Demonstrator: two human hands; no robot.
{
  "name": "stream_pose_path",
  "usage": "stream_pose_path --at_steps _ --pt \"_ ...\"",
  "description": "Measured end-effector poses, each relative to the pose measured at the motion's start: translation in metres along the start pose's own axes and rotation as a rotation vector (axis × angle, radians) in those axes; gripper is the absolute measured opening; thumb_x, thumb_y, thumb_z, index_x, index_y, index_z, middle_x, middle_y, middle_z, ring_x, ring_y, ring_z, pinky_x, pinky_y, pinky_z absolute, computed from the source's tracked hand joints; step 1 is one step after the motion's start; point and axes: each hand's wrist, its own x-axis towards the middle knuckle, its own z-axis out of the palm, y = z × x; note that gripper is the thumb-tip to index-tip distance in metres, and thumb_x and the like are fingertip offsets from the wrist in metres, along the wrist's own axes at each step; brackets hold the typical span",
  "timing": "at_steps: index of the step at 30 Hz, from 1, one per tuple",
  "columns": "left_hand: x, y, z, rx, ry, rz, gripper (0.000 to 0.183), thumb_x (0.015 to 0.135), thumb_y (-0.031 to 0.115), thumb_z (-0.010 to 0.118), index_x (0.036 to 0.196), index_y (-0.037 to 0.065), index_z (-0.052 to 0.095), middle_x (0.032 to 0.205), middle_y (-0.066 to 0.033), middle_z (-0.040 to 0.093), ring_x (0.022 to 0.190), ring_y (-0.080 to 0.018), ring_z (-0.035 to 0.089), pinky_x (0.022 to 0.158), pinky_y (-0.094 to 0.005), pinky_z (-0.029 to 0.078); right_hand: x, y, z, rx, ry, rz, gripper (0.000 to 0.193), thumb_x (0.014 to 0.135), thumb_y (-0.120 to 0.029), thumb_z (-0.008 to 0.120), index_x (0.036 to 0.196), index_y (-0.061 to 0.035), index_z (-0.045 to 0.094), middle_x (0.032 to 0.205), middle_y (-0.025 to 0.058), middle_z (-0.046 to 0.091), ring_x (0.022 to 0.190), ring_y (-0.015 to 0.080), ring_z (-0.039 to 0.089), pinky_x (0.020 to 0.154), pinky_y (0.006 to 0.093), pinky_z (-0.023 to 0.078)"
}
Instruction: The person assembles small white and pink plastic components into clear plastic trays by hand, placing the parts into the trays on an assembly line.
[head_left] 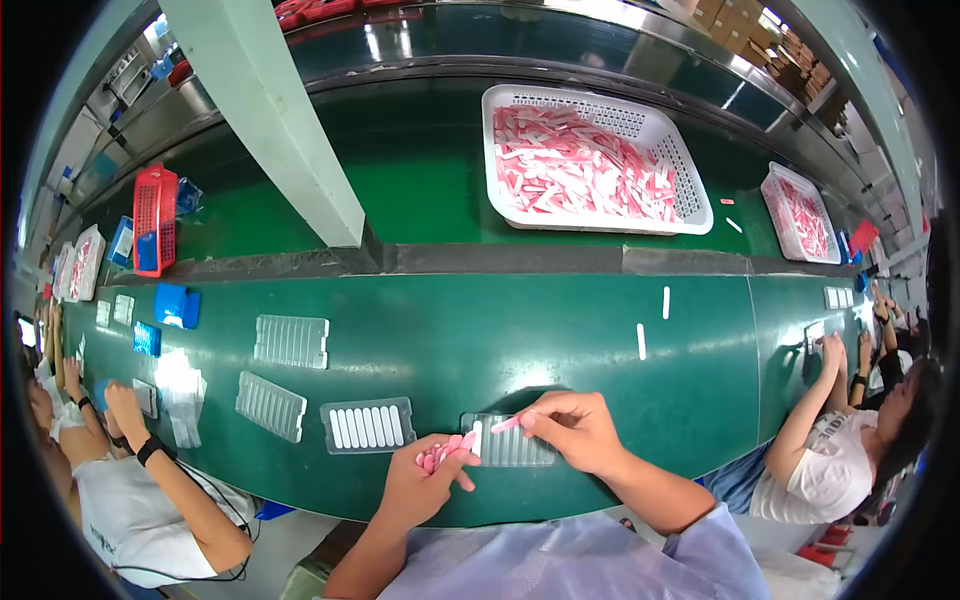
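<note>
My left hand point(420, 488) is closed around a bunch of small pink-and-white strips point(440, 456), just left of a clear plastic tray point(535, 456). Between the thumb and fingers of my right hand point(580, 428), a single pink strip point(507, 424) is pinched above that tray. One white strip point(477, 438) shows at the tray's left end, partly hidden by my left hand. To the left lies another clear tray point(372, 450) with a row of several white strips in it. Farther left are two clear slotted trays without strips, one nearer point(271, 406) and one farther point(292, 341).
A white basket point(600, 222) heaped with pink-and-white strips stands beyond the dark ledge point(480, 258). Two white strips point(666, 302) lie on the green table point(480, 330). A metal post point(280, 120) rises at the left. People work on the left point(150, 500) and right point(820, 450).
</note>
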Motion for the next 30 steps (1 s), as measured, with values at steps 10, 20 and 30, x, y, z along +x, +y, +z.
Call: stream_pose_path --at_steps 10,20,30 --pt "-0.009 0.021 -0.010 -0.275 0.059 -0.243 0.019 0.101 0.019 0.068 0.103 0.000 0.065 0.087 -0.0093 0.073 0.055 -0.0086 0.061 0.035 -0.0214 0.028 -0.005 -0.026 0.023 -0.556 -0.061 -0.302 0.008 0.082 -0.004 0.079 0.090 -0.0043 0.079 0.073 0.0058 0.072 0.058 0.0143 0.066 0.053 0.0270 0.052" --pt "-0.009 0.016 -0.009 -0.407 -0.027 -0.224 0.019 0.101 0.018 0.068 0.105 0.001 0.064 0.094 -0.0128 0.074 0.058 -0.0108 0.065 0.034 -0.0210 0.029 0.027 -0.040 0.029 -1.113 -0.261 -0.463 0.033 0.087 -0.020 0.074 0.117 -0.0049 0.070 0.088 0.0108 0.071 0.081 0.0315 0.071 0.070 0.0425 0.057" --pt "-0.010 0.011 -0.007 -0.375 -0.118 -0.227 0.025 0.101 0.019 0.069 0.113 -0.003 0.068 0.103 -0.0128 0.075 0.065 -0.0112 0.068 0.036 -0.0191 0.031 0.005 -0.033 0.036 -0.547 -0.212 -0.254 0.028 0.085 -0.020 0.083 0.109 -0.0078 0.074 0.066 0.0026 0.058 0.057 0.0146 0.053 0.051 0.0306 0.042"
